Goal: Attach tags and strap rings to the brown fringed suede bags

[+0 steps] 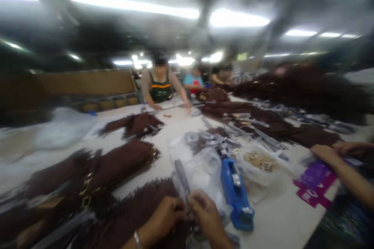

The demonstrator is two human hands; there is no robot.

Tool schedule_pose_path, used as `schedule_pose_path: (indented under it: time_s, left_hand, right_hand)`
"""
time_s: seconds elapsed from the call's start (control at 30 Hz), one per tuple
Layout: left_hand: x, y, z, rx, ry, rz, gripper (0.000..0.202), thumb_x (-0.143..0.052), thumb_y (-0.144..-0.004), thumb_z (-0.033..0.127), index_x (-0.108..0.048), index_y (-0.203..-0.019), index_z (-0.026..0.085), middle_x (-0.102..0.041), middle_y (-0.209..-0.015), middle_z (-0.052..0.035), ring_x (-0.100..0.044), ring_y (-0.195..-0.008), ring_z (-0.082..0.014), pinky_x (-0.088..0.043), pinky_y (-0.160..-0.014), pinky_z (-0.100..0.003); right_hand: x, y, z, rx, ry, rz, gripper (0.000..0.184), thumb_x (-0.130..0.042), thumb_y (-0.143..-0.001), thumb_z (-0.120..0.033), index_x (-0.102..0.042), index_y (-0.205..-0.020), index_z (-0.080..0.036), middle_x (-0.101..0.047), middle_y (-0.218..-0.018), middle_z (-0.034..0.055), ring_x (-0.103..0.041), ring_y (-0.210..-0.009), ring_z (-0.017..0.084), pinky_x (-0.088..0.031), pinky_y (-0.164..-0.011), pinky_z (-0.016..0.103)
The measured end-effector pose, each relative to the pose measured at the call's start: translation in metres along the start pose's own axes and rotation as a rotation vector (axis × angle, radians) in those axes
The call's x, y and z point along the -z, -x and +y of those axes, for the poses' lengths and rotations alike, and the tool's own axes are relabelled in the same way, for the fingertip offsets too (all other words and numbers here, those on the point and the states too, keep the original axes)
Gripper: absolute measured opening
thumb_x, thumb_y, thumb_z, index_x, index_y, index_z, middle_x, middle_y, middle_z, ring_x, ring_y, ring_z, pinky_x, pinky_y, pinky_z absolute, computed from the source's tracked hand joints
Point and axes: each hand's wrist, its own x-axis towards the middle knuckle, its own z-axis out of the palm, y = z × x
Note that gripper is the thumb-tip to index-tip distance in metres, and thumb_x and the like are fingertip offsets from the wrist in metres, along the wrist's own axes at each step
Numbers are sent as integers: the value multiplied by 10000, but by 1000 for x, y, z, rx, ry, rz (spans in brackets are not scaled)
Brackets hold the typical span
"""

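My left hand (165,216) and my right hand (206,214) meet at the bottom centre, fingers curled around a narrow grey strip (182,179) that rises between them. The picture is smeared, so the strip's nature stays unclear. Brown fringed fabric pieces (140,206) lie under my left hand. A blue hand tool (235,192) rests on the white table (280,221) just right of my right hand, beside clear plastic bags (201,167).
Stacks of brown fabric pieces (113,167) with brass fittings cover the left; more lie far right (263,120). A bag of small metal parts (260,161) and purple cards (315,183) sit right. Another person's arm (341,167) reaches in at right; a person (160,85) works opposite.
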Motion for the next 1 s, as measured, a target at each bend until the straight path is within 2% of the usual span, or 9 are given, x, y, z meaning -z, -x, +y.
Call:
schedule_pose_path:
  time_s: [0.1,0.17,0.3,0.4,0.53,0.7,0.8,0.9,1.0]
  left_hand:
    - [17,13,7,28,38,80,255,-527,-831,293,-665,-716,112,-494,-496,51,-458,-410,-61,-310,-494,-195]
    - [21,12,-3,95,82,98,219,-594,-814,339,-661,-789,131,-519,-494,52,-509,-448,-88,-346,-498,-188]
    - [12,4,-23,159,136,111,210,-557,-837,329,-615,-798,131,-531,-512,39,-499,-386,-93,-325,-425,-182]
    - [5,-1,-25,119,173,97,184,-534,-846,287,-622,-858,126,-642,-694,-8,-503,-389,-66,-338,-420,-176]
    - [0,-2,-20,66,227,16,217,-572,-835,285,-659,-983,150,-681,-847,-16,-547,-449,-66,-392,-463,-184]
    - [-6,-2,-17,56,253,-60,254,-769,-690,333,-684,-830,139,-594,-635,39,-468,-433,-72,-294,-421,-193]
    - [-8,-8,-18,56,319,-61,274,-778,-677,351,-676,-797,126,-588,-621,31,-441,-431,-70,-267,-406,-197]
    - [-6,-12,-21,64,423,-23,301,-760,-691,367,-654,-836,125,-613,-657,13,-432,-417,-63,-283,-405,-198]
    - [-3,-13,-24,59,526,41,301,-736,-717,368,-633,-865,127,-614,-669,8,-406,-408,-44,-278,-418,-192]
  right_hand:
    - [-8,-6,-3,-30,-63,-1,284,-713,-766,-507,-617,-778,-240,-504,-644,-17,-419,-528,117,-360,-495,270]
    - [-8,-12,9,-60,-131,49,285,-748,-748,-465,-599,-827,-234,-486,-661,-48,-399,-522,86,-345,-493,239]
    - [0,-9,33,-114,-211,120,333,-763,-741,-465,-576,-856,-215,-471,-654,-70,-385,-496,64,-329,-465,213]
    - [10,-4,37,-110,-210,152,346,-787,-729,-453,-591,-870,-206,-474,-645,-69,-391,-491,59,-337,-457,199]
    - [13,-2,36,-103,-215,171,320,-797,-735,-423,-603,-875,-210,-489,-658,-68,-402,-497,49,-350,-461,175]
    - [0,-5,26,-85,-149,88,272,-769,-774,-417,-610,-866,-216,-490,-601,-72,-410,-484,54,-335,-460,173]
    - [1,-7,16,-74,-98,61,258,-748,-795,-424,-625,-866,-209,-514,-606,-56,-447,-520,74,-360,-486,186]
    - [12,-1,10,-71,-46,137,288,-710,-820,-460,-647,-947,-210,-556,-676,-34,-490,-597,93,-400,-536,194]
    - [22,11,16,-148,44,163,348,-704,-804,-506,-657,-931,-186,-553,-650,-26,-494,-593,103,-405,-546,208]
